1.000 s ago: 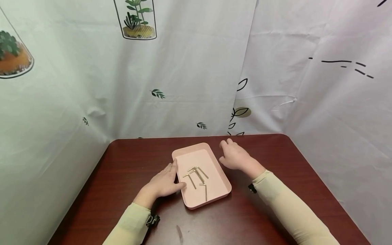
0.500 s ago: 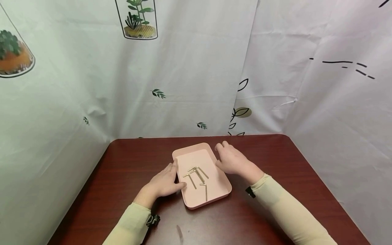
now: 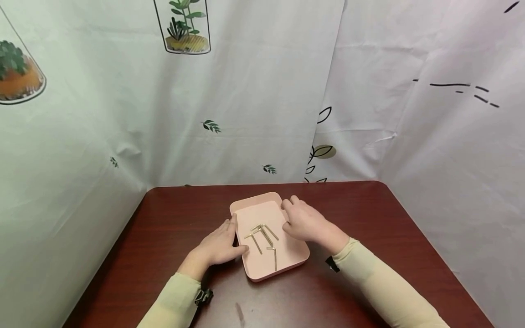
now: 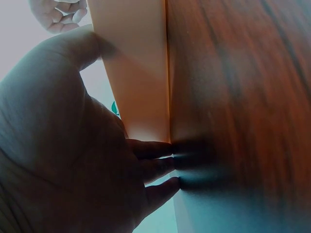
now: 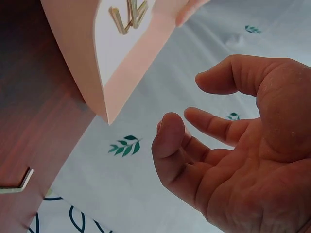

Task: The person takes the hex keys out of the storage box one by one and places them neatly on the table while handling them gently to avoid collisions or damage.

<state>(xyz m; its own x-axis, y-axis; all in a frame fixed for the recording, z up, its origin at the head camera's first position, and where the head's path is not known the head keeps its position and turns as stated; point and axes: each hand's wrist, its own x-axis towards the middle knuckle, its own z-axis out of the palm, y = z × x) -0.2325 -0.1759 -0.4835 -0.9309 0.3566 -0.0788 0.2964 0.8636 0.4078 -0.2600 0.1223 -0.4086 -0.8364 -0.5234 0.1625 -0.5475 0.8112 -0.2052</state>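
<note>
A shallow pink tray [image 3: 293,264] lies on the table, with several brass-coloured hex keys [image 3: 275,258] loose on its floor. My left hand [image 3: 219,243] rests along its left side, thumb over the rim and the other fingers extended against the outside. In the left wrist view those fingers reach down to the tabletop beside the tray wall [image 4: 133,82]. Over the tray's right rim is my right hand [image 3: 305,221], fingers loosely bent. The right wrist view shows its thumb and fingers apart with nothing between them. There, another hex key [image 5: 22,184] lies on the table outside the tray.
The dark red wooden table [image 3: 176,214] has rounded back corners. White printed cloth [image 3: 246,91] hangs behind it and on both sides. A dark smudge [image 3: 239,314] marks the tabletop near the front.
My right hand has moved left and slightly nearer, from the table beside the tray to over its right rim. The left hand, tray and keys in it look unmoved.
</note>
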